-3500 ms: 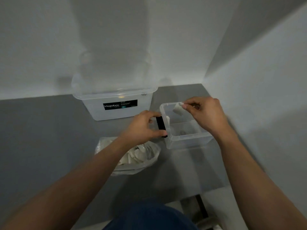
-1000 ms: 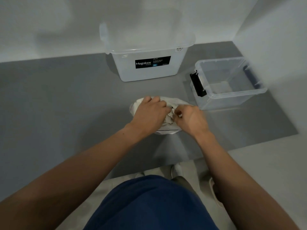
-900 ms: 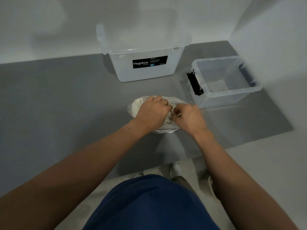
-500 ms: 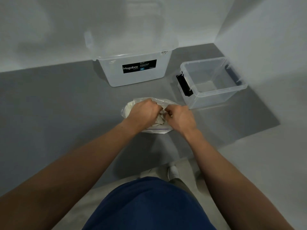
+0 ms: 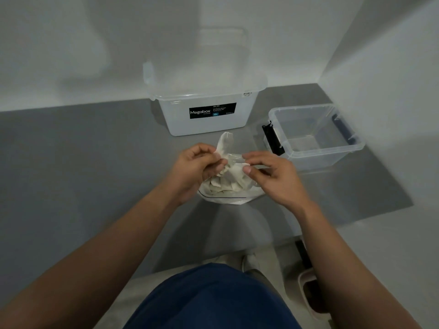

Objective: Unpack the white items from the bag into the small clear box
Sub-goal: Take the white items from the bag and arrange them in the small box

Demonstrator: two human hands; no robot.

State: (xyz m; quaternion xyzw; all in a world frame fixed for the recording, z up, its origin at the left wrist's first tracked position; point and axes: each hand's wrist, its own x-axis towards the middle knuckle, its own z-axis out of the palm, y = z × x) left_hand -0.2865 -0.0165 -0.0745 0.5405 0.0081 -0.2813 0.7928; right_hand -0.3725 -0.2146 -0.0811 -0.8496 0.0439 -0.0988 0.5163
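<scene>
**Crinkled plastic bag (image 5: 234, 198) held open on a grey table (image 5: 83, 162)**

The left hand (image 5: 197, 167) pinches a raised flap of the crumpled clear bag, and the right hand (image 5: 273, 176) pinches the rim opposite. Flat, soft-looking white items (image 5: 225, 181) lie heaped inside. The smooth matte table fills a white-walled corner. The small clear box (image 5: 313, 160), rectangular with black latches (image 5: 273, 141), stands near on the right. A frosted Megabox tub (image 5: 206, 124) stands behind.

The left hand (image 5: 194, 167) and right hand (image 5: 278, 176) hide the mouth of the bag (image 5: 228, 194), and the white items (image 5: 229, 180) beneath them blur together.
</scene>
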